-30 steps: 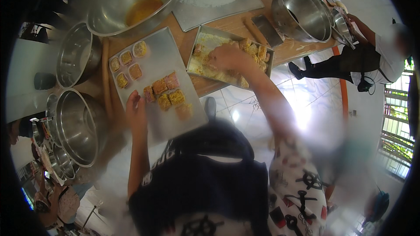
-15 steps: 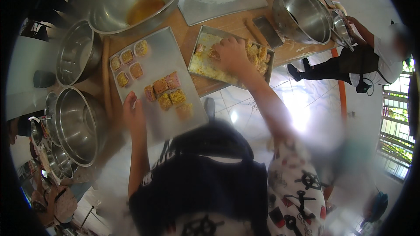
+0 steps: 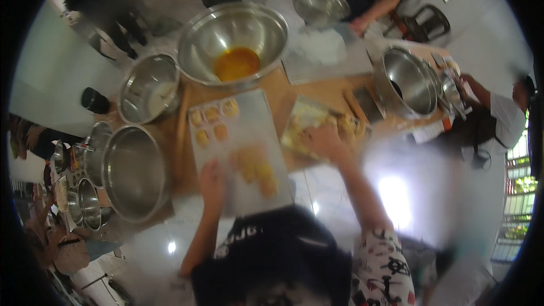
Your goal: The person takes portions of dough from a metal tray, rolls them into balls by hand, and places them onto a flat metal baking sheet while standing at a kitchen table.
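Observation:
My right hand reaches into a shallow rectangular pan of yellowish crumbs. Its fingers are closed over a crumb-coated piece, which they mostly hide. More coated pieces lie at that pan's right side. My left hand rests at the left edge of a flat metal tray, its fingers loosely stretched and empty, though blurred. On the tray, several coated pieces in paper cups stand at the far left. Uncupped yellow and pinkish pieces lie grouped nearer me, smeared by blur.
A large steel bowl with orange liquid stands beyond the tray. More steel bowls line the left. A sheet with white powder, a dark flat block and a deep bowl are far right. Other people stand around the table.
The view has tilted up, so the table sits lower and a person holding a bowl shows at the far side. My right hand stays in the crumb pan; my left remains by the tray.

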`<action>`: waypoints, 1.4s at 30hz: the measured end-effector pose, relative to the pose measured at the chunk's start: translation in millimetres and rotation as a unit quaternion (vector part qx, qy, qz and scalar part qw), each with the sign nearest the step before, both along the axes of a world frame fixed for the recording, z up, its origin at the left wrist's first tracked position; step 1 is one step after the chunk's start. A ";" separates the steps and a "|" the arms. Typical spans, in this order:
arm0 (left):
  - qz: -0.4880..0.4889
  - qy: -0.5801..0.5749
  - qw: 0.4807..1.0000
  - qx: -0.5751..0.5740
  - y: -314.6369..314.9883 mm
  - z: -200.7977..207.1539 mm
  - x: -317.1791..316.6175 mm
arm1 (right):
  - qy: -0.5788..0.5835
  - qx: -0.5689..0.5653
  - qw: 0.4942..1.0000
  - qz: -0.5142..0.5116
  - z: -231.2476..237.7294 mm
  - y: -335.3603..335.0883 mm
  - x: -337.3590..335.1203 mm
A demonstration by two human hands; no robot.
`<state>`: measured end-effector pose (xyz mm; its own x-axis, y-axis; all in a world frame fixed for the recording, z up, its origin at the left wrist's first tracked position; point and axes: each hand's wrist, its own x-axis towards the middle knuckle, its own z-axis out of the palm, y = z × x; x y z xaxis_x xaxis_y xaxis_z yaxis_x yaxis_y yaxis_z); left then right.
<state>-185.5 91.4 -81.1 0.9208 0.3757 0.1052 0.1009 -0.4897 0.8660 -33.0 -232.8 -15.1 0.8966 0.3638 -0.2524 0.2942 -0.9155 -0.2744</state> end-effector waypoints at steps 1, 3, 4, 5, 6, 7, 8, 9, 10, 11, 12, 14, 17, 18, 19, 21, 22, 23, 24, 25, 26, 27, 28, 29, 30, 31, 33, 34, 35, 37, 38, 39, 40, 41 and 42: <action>0.003 -0.006 1.000 -0.012 -0.5 -2.3 0.9 | -0.017 -0.001 1.000 0.008 0.6 -1.3 3.0; 0.012 -0.020 0.999 -0.038 -10.9 8.0 5.5 | -0.113 -0.068 0.990 0.044 -17.7 -16.4 9.2; 0.010 -0.012 0.997 -0.070 -15.6 11.1 8.1 | -0.190 -0.131 0.970 0.072 -33.4 -25.4 14.8; 0.021 -0.024 0.997 -0.064 -13.4 12.1 6.3 | -0.203 -0.124 0.968 0.081 -36.9 -24.4 16.4; 0.023 -0.033 0.997 -0.067 -10.6 11.4 4.2 | -0.181 -0.095 0.976 0.072 -40.1 -22.2 17.4; 0.024 -0.040 0.996 -0.071 -8.9 9.5 3.2 | -0.158 -0.066 0.983 0.063 -42.5 -20.6 18.2; 0.031 -0.054 0.996 -0.068 -9.4 6.3 4.8 | -0.171 -0.062 0.981 0.070 -41.3 -21.3 19.6; 0.027 -0.050 0.996 -0.068 -10.5 3.2 3.1 | -0.138 -0.060 0.988 0.031 -42.3 -21.3 17.7; 0.023 -0.047 0.996 -0.068 -10.0 1.8 4.7 | -0.104 -0.057 0.993 -0.007 -42.5 -19.8 18.0; 0.029 -0.050 0.996 -0.066 -13.2 5.4 7.7 | -0.106 -0.055 0.993 -0.001 -42.1 -20.2 15.6; 0.032 -0.039 0.994 -0.092 -17.0 13.8 7.8 | -0.098 -0.021 0.995 -0.020 -36.5 -20.1 11.0; 0.040 -0.032 0.992 -0.117 -19.2 18.6 7.8 | -0.092 0.015 0.995 -0.032 -30.2 -17.4 3.8; 0.039 -0.052 0.991 -0.119 -17.9 11.8 7.9 | -0.131 -0.028 0.991 -0.002 -23.0 -10.9 -0.4; 0.037 -0.057 0.991 -0.119 -17.5 9.0 8.2 | -0.105 -0.053 0.993 0.009 -19.8 -8.3 -0.5; 0.035 -0.063 0.990 -0.117 -17.0 7.1 8.4 | -0.080 -0.078 0.994 0.020 -16.2 -5.8 -0.7; 0.032 -0.061 0.991 -0.113 -18.5 9.2 9.3 | -0.047 -0.109 0.992 0.035 -3.1 -0.4 -4.4; 0.027 -0.061 0.992 -0.109 -18.9 9.7 9.4 | -0.017 -0.140 0.989 0.047 -0.2 2.5 -4.8; 0.032 -0.061 0.992 -0.108 -18.3 9.6 8.6 | -0.017 -0.140 0.989 0.052 -4.6 2.4 -3.5; 0.023 -0.045 0.991 -0.121 -18.0 9.0 8.8 | -0.012 -0.136 0.989 0.053 -13.0 -2.9 -2.0; 0.014 -0.030 0.990 -0.134 -17.7 8.4 8.8 | -0.007 -0.133 0.990 0.054 -18.6 -7.6 -1.1; 0.019 -0.031 0.991 -0.132 -17.5 7.8 8.4 | -0.008 -0.132 0.989 0.059 -20.7 -10.2 -1.0; 0.017 -0.024 0.990 -0.136 -17.2 7.2 7.9 | -0.013 -0.121 0.991 0.059 -22.0 -12.2 -0.9; 0.016 -0.018 0.990 -0.140 -16.8 6.9 7.2 | -0.018 -0.109 0.992 0.059 -22.7 -13.1 -0.3; 0.020 -0.017 0.990 -0.140 -17.2 7.6 6.4 | -0.017 -0.109 0.992 0.062 -22.4 -15.0 -0.6; 0.019 -0.024 0.990 -0.135 -17.3 8.9 5.6 | -0.027 -0.102 0.992 0.074 -21.4 -16.5 -1.0; 0.017 -0.030 0.991 -0.130 -17.4 10.7 5.0 | -0.037 -0.095 0.991 0.085 -19.6 -16.6 -1.5; 0.018 -0.027 0.991 -0.131 -18.5 17.3 2.6 | -0.042 -0.084 0.991 0.094 -11.9 -15.7 -6.0; 0.015 -0.029 0.991 -0.130 -17.7 20.3 3.1 | -0.052 -0.071 0.991 0.099 -8.4 -14.7 -6.4; 0.018 -0.023 0.991 -0.132 -16.5 21.2 2.9 | -0.047 -0.073 0.991 0.102 -6.7 -16.0 -5.5; 0.005 -0.016 0.995 -0.096 -13.5 22.8 3.1 | 0.028 -0.004 0.996 0.084 -3.6 -21.3 -0.1; 0.007 -0.011 0.995 -0.100 -14.0 24.1 3.8 | 0.033 -0.007 0.996 0.086 -1.3 -22.9 3.1; 0.003 -0.011 0.994 -0.109 -14.8 26.3 4.5 | 0.072 -0.006 0.995 0.074 1.3 -23.9 6.9; 0.000 -0.012 0.993 -0.119 -16.0 27.0 4.5 | 0.110 -0.004 0.992 0.061 2.5 -24.8 9.0; 0.003 -0.008 0.993 -0.121 -15.9 26.8 4.6 | 0.114 -0.006 0.992 0.063 1.6 -24.4 10.1; 0.003 0.003 0.993 -0.121 -15.9 25.2 4.6 | 0.111 0.015 0.992 0.053 -0.3 -24.1 10.7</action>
<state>-180.9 75.5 -55.9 0.9189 0.3944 0.0060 0.1085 -0.2675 0.9574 -22.3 -256.9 -15.4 0.7764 0.4629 -0.4277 0.3166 -0.8732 -0.3704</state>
